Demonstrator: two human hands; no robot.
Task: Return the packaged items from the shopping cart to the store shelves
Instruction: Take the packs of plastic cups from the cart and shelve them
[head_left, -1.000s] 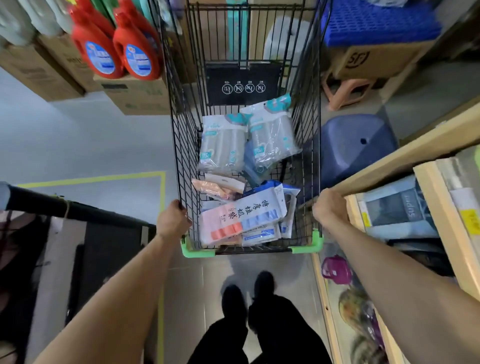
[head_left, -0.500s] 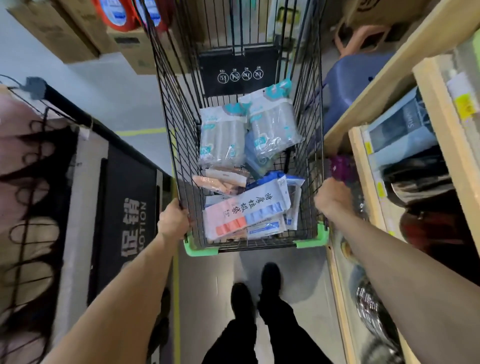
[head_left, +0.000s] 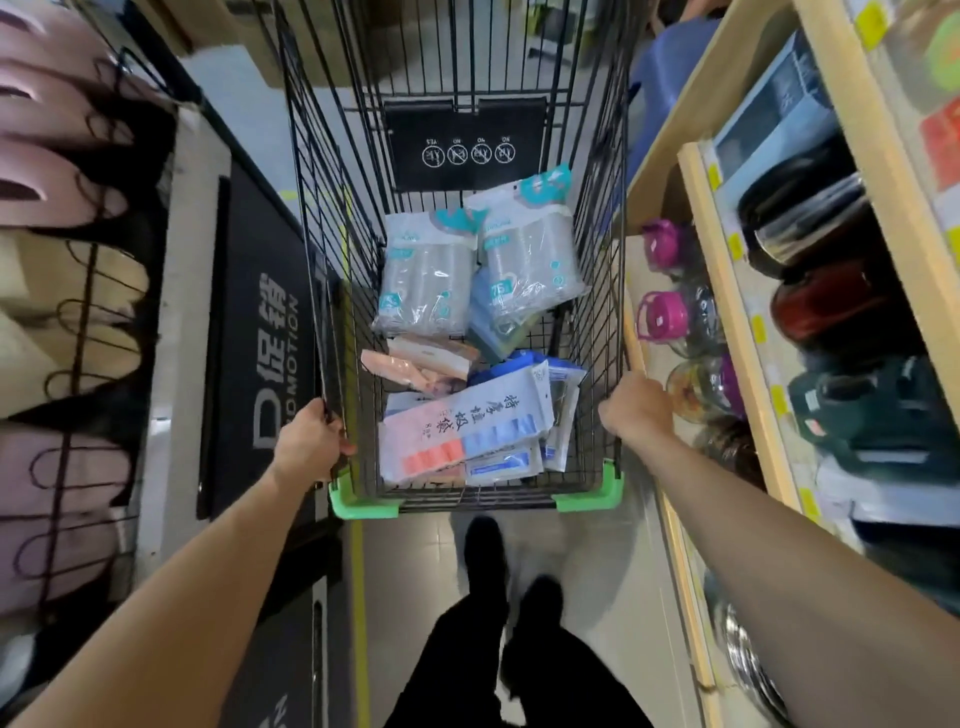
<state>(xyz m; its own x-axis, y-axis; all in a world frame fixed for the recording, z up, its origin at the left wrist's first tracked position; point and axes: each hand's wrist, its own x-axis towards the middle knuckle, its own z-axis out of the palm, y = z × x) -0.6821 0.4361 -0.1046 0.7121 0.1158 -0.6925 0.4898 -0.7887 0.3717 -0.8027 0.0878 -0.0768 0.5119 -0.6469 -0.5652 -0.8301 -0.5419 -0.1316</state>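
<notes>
The cart (head_left: 457, 291) runs off the far edge. Lower packets (head_left: 498, 462) lie mostly hidden under the top packet (head_left: 467, 421). Right shelves (head_left: 748, 332) are blurred and cropped; the slippers (head_left: 57, 171) at left are cropped too.

Person's body, head view: 2 bare forearms, no sleeves visible up to the frame edge. Left hand (head_left: 310, 441) and right hand (head_left: 636, 410) bare; no gloves, rings or watch seen. Black trousers (head_left: 498, 660). 2 black shoes (head_left: 485, 545), detail blurred.
</notes>
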